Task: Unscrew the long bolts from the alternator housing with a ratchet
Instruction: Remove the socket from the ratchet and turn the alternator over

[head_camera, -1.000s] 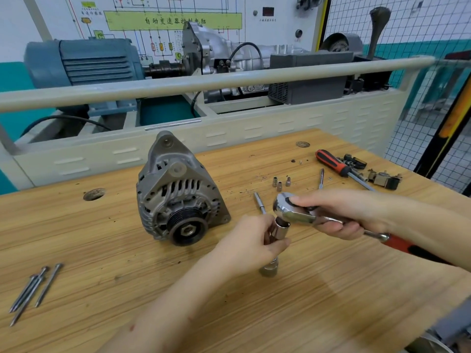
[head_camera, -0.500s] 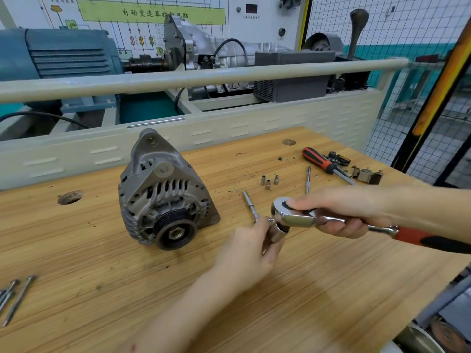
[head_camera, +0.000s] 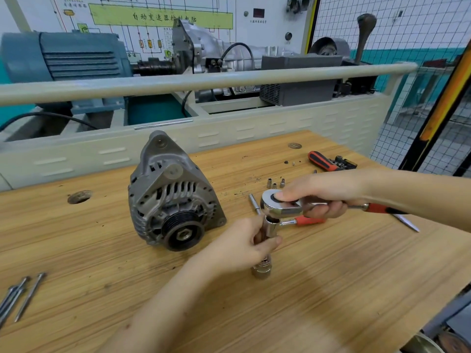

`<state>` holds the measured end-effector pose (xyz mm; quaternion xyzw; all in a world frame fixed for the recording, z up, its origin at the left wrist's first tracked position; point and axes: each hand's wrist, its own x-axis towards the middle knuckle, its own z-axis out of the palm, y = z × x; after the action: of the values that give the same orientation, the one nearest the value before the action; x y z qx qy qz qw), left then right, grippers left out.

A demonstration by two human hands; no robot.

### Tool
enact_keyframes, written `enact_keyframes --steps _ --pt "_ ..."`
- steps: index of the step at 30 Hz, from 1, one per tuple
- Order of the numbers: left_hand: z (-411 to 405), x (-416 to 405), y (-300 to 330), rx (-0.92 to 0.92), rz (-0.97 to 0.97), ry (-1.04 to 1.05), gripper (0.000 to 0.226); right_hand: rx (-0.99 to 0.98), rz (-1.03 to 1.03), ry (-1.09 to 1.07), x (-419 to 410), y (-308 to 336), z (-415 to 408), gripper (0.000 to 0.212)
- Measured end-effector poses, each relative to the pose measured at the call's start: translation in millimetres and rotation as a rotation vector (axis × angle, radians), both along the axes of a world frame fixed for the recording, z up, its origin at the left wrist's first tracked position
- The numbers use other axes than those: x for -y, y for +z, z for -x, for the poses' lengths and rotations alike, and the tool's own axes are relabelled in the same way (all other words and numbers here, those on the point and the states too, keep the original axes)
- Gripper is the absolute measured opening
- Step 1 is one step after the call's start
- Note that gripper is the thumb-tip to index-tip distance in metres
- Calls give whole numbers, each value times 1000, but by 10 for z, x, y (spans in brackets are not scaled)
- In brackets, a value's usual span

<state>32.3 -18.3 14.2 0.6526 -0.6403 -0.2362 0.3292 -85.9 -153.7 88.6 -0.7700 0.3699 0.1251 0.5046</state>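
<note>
Our left hand [head_camera: 244,244] grips the socket [head_camera: 267,240], now parted from the ratchet [head_camera: 280,206] held in our right hand [head_camera: 323,197]; bolts [head_camera: 23,299] are already out.

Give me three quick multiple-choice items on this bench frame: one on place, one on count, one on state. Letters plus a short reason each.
1. Where do the loose long bolts lie?
A. Far left of the bench
B. On top of the alternator
C. Beside the screwdriver

2. How many small sockets stand just behind the ratchet head?
A. One
B. Three
C. Six

3. What is the left hand doing?
A. Resting flat on the bench
B. Gripping a socket under the ratchet head
C. Holding the alternator

Key: 1 A, the long bolts lie at the bench's left edge. 2 B, three small sockets stand together. 3 B, the left hand grips the socket below the ratchet, held by the right hand.
</note>
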Motion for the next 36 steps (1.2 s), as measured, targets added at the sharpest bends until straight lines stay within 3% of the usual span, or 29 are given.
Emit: enact_keyframes --steps 3,7,11,15,18,21,23,25,28,36 --pt "-41 15 61 -19 -78 -62 21 35 -17 16 15 7 -21 30" --pt "-49 -33 96 -26 -72 -148 16 -16 3 325 -41 54 -18 35" --pt "-47 -54 69 -58 -48 -115 23 15 4 438 -91 104 -1 36" --pt "-77 -102 -38 -41 -33 -59 19 57 191 498 -153 83 54 56" --pt "-80 -146 -166 18 -12 -30 21 82 376 525 -292 86 76 42" --pt "-60 -162 -223 23 27 0 25 145 554 570 -414 54 4 43" --pt "-61 -189 -244 13 38 -14 22 186 711 596 -466 -6 -63 28" --pt "-60 -220 -287 6 27 -40 18 225 776 535 -505 -65 -81 20" --pt "-41 -202 -398 81 69 -27 38 248 884 491 -542 -143 -71 27" --pt "7 -148 -476 9 130 65 25 169 1033 591 -598 -93 -222 31"
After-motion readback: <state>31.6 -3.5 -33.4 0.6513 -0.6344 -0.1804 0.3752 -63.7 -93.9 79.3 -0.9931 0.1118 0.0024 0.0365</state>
